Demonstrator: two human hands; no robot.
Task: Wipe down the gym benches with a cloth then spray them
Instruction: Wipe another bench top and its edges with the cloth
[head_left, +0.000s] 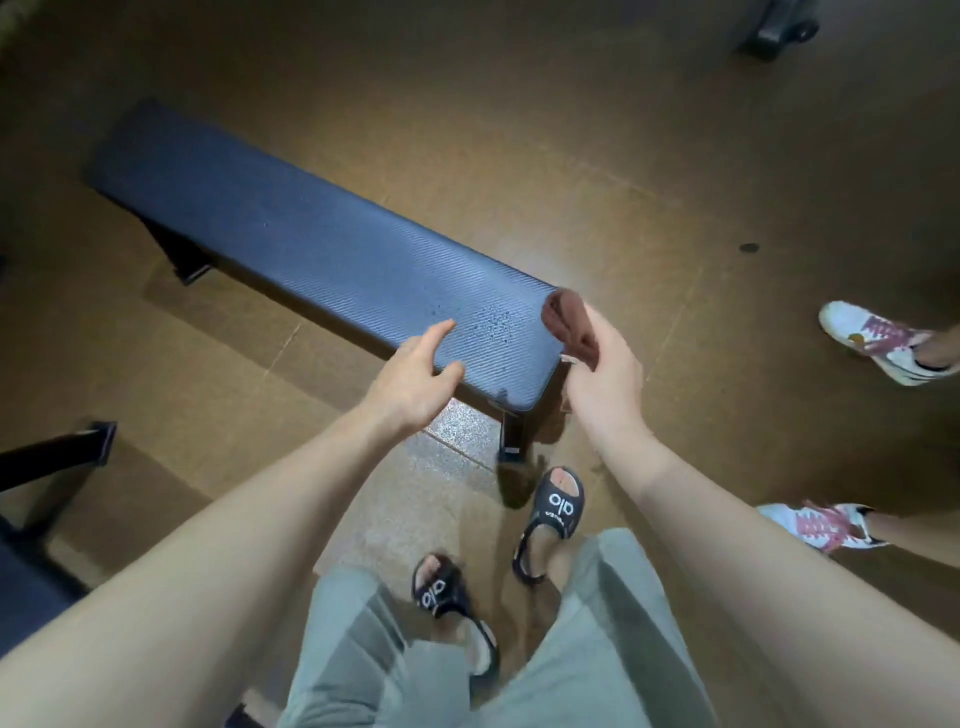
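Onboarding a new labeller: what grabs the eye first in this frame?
The long dark blue bench running diagonally across the brown floor, with a patch of droplets near its close end. At that end the right hand grips a bunched brown cloth at the bench corner, while the left hand rests open-fingered on the pad edge. A second person's white and red sneakers stand at the right edge.
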